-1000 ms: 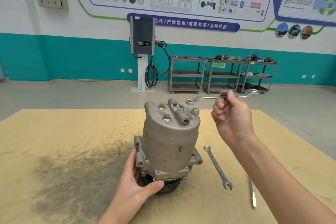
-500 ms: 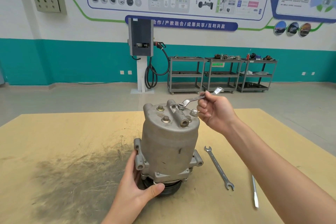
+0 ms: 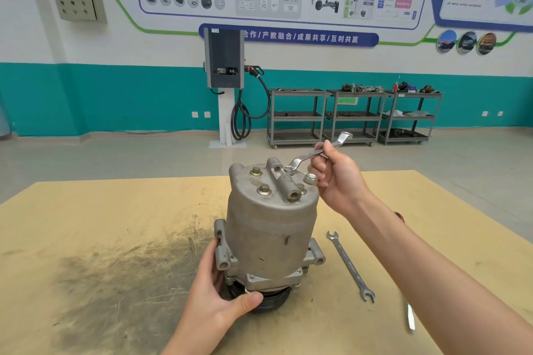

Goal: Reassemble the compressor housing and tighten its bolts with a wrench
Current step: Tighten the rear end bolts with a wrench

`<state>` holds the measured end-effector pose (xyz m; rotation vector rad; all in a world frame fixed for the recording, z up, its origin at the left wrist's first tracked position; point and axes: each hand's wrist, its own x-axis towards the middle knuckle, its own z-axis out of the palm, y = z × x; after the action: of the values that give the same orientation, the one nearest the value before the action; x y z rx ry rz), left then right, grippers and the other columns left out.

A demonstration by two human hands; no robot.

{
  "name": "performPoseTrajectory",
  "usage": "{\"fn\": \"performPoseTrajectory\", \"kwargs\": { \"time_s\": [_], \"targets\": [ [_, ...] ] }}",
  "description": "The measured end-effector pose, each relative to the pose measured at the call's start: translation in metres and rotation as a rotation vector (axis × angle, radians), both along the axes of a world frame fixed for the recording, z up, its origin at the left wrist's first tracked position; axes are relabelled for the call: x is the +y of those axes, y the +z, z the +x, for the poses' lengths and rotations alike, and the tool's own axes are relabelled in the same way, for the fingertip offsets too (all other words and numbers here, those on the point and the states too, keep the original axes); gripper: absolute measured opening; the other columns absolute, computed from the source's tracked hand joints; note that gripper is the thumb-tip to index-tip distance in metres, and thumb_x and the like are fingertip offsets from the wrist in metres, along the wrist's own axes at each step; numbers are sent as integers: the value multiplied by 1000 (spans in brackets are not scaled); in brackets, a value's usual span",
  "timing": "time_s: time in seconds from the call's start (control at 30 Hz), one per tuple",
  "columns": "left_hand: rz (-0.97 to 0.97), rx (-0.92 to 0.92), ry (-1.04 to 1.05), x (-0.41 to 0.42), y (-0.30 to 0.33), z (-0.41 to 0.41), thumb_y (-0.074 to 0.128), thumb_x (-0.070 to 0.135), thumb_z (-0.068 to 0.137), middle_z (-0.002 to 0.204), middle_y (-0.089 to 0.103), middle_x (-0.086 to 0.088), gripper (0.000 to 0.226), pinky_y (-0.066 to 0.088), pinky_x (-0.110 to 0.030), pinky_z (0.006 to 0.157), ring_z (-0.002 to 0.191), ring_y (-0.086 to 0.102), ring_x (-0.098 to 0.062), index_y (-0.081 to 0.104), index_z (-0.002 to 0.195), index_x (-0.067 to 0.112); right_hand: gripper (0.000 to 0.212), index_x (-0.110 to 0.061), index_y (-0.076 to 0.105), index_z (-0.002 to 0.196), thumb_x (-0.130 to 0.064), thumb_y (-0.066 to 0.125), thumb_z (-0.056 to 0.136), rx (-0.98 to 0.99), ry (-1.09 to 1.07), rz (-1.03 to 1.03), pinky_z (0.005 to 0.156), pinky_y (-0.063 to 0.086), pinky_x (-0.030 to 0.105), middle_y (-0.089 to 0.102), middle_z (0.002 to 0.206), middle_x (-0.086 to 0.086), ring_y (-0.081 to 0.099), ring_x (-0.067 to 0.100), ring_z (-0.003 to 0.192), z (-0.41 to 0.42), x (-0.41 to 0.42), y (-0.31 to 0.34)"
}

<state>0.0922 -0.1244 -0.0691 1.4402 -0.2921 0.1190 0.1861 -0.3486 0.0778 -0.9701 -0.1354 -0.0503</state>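
Note:
The grey metal compressor housing stands upright on the wooden table, its black pulley underneath. Bolts stick up from its top face. My left hand grips the housing's lower left flange, with the thumb on the front edge. A ring wrench is pinched in my right hand; its lower ring end sits on a bolt at the far right of the top face, and the handle slants up to the right.
An open-ended spanner lies on the table right of the housing, and another flat tool lies further right near the edge. Grey tool carts and a charging post stand by the far wall.
My right hand brought the wrench down and left from mid-air; its ring end now sits on a top bolt. My left hand stays on the housing.

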Motion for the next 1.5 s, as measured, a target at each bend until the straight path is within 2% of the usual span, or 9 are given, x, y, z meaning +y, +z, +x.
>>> {"fn": "performPoseTrajectory", "kwargs": {
  "time_s": [0.17,0.27,0.37,0.5,0.63,0.73,0.93,1.17,1.5],
  "targets": [
    [-1,6,23,0,-2,1,97,54,26,120,60,36,120,49,-9,87,117,58,6,34,128,48,28,-15,48,85,-29,33,105,-13,-36,57,33,22,16,38,47,-4,33,8,37,2,5,-2],
    [12,-6,14,1,-1,0,97,55,31,127,60,30,125,47,-19,98,123,56,1,31,136,44,30,-15,48,83,-29,33,105,1,-41,45,34,21,17,38,47,-4,33,8,38,3,4,-1],
    [48,-18,2,1,1,-2,97,52,41,135,60,18,131,44,-31,107,126,56,-7,27,150,30,31,-16,47,81,-30,32,105,50,-48,13,34,21,17,37,45,-4,33,9,37,6,3,4],
    [99,-30,5,1,2,-4,93,46,53,135,60,17,121,46,-22,103,125,57,-7,26,152,24,35,-16,45,76,-30,32,105,77,-143,-61,34,22,18,34,41,-5,31,9,34,14,10,12],
    [115,-34,26,0,4,-6,90,43,54,135,60,18,119,45,-22,103,125,56,-4,26,152,23,37,-15,42,73,-28,31,105,92,-185,-60,33,21,18,29,38,-6,26,8,32,19,16,15],
    [125,-32,23,1,5,-5,90,45,54,135,59,19,117,45,-26,105,125,56,-4,27,151,24,35,-14,41,72,-25,32,105,145,-109,-54,32,20,18,28,37,-5,24,8,31,24,20,20],
    [106,-39,-3,4,5,-1,91,58,46,129,57,32,127,45,-16,100,123,56,1,25,150,26,41,-14,36,68,-23,26,106,133,6,-140,33,21,19,29,35,-5,26,8,28,34,36,27],
    [71,-36,-2,3,4,0,93,58,43,129,58,31,120,47,-13,93,121,57,0,32,143,30,34,-16,47,75,-31,37,104,35,-218,-1,39,18,21,27,41,-6,24,9,38,12,15,0],
    [47,-19,9,2,3,2,95,53,37,120,58,40,113,46,-9,88,117,59,6,31,130,44,32,-14,50,80,-30,37,104,-49,-179,116,37,22,17,30,43,-6,26,7,38,-7,18,-4]
  ]
}}
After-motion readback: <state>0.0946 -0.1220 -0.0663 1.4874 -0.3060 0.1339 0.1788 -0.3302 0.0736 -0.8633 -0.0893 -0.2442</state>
